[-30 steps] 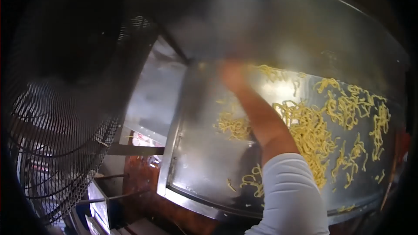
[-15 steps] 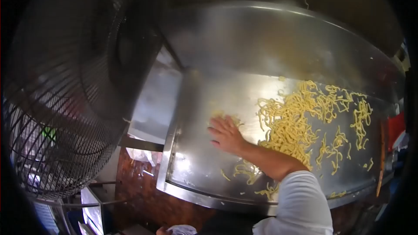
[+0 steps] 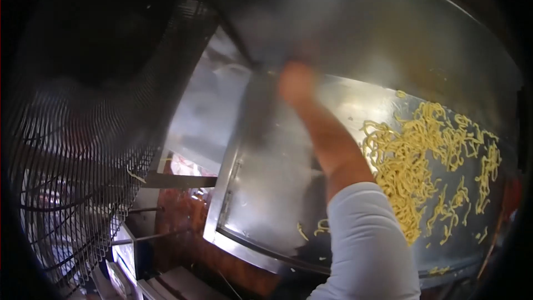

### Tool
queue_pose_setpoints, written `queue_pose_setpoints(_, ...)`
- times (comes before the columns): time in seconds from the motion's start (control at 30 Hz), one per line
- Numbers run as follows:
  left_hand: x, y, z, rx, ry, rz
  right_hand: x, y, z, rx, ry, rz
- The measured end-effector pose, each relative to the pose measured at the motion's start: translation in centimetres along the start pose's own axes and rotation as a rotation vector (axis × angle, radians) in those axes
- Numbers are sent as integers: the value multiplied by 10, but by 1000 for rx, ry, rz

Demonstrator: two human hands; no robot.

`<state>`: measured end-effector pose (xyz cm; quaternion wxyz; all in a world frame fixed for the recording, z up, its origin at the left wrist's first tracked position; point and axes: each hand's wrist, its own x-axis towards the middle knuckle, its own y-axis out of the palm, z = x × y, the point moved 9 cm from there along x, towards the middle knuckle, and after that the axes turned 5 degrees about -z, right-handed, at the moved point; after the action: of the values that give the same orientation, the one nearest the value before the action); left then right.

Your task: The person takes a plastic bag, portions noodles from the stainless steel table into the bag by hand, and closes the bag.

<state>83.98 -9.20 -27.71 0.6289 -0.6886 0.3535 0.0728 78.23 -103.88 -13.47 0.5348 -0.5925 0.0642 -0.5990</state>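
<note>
My right hand (image 3: pixel 297 80) is stretched out over the far left part of a metal tray-like worktop (image 3: pixel 272 189), close to its raised back wall. Motion smears the fingers, so their pose and anything in them cannot be made out. To the right of my forearm lies a loose heap of thick yellow noodles (image 3: pixel 408 178), with thinner strands spread further right. A few stray pieces (image 3: pixel 301 231) rest near the front edge, left of my sleeve. My left hand is out of view.
A large fan with a wire guard (image 3: pixel 83 189) stands close on the left. The worktop has a raised metal rim (image 3: pixel 244 255) along its front. Beyond its left side is a pale surface (image 3: pixel 208 105), with a reddish-brown floor (image 3: pixel 183 211) below.
My right hand has moved from the middle of the worktop towards its back wall and is blurred now. The view has shifted left. A hand beside white cloth at the bottom edge is gone from sight.
</note>
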Motion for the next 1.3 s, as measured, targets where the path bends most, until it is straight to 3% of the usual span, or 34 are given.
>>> queue_pose_setpoints(0.03, 12, 3, -7, 194, 222, -86, -12, -15, -29, 8, -17, -38)
queue_pose_setpoints(0.07, -7, 14, -23, 710, 521, -334, -23, -41, -65, 14, -39, -78)
queue_pose_setpoints(0.1, 17, 5, 45, 102, 71, 5, -37, -74, -105, 16, -14, -92)
queue_pose_setpoints(0.13, 34, 4, 41, 41, 20, 31, -51, -103, -146, -81, 6, -52)
queue_pose_setpoints(0.17, 44, -18, -6, -22, 13, 33, -64, -127, -189, -221, 63, 110)
queue_pose_setpoints(0.2, 46, -50, -67, -134, 36, 18, -79, -162, -229, -346, 192, 89)
queue_pose_setpoints(0.23, 55, -48, -74, -77, 62, -6, -90, -186, -256, -522, 357, 352)
queue_pose_setpoints(0.27, 62, -49, -79, -10, 87, -27, -96, -207, -259, -655, 381, 436)
queue_pose_setpoints(0.33, 64, -50, -104, 107, 151, 12, -101, -218, -225, -506, 320, 417)
queue_pose_setpoints(0.37, 69, -43, -103, 92, 175, 50, -105, -225, -172, -413, 13, 116)
queue_pose_setpoints(0.4, 70, -42, -103, 78, 193, 82, -123, -193, -151, -249, 111, 188)
queue_pose_setpoints(0.47, 72, -51, -96, 79, 154, 71, -163, -176, -32, 104, -25, 482)
queue_pose_setpoints(0.5, 77, -55, -95, 76, 120, 62, -208, -168, 16, 263, -311, 261)
queue_pose_setpoints(0.53, 80, -57, -91, 83, 88, 67, -228, -184, 66, 350, -369, 787)
queue_pose_setpoints(0.6, 86, -63, -95, 99, 89, 40, -287, -210, 97, 317, -682, 898)
queue_pose_setpoints(0.7, 90, -65, -116, -7, 218, 71, -303, -221, 21, 335, -483, 765)
queue_pose_setpoints(0.8, 93, -46, -134, -52, 150, 75, -271, -238, -80, -161, -410, 965)
queue_pose_setpoints(0.83, 101, -34, -134, -63, 175, 101, -266, -240, -123, -189, -297, 881)
queue_pose_setpoints(0.9, 111, -25, -141, 1, 226, 107, -230, -270, -163, -434, -277, 779)
queue_pose_setpoints(0.93, 112, -20, -142, 74, 257, 118, -224, -276, -166, -440, -277, 774)
queue_pose_setpoints(1.0, 102, -36, -176, -70, 252, 9, -210, -299, -164, -166, 54, 781)
queue_pose_setpoints(1.03, 104, -36, -185, 91, 449, -72, -215, -311, -135, -75, -37, 566)
queue_pose_setpoints(1.07, 99, -43, -185, 35, 240, -47, -232, -309, -105, 32, -119, 568)
queue_pose_setpoints(1.2, 110, -27, -157, -217, 178, -7, -334, -298, -1, 329, -344, 791)
queue_pose_setpoints(1.27, 97, -28, -161, -305, 147, 41, -360, -306, 11, 393, -415, 785)
queue_pose_setpoints(1.3, 91, -31, -160, -392, 122, 64, -366, -294, -4, 224, -439, 741)
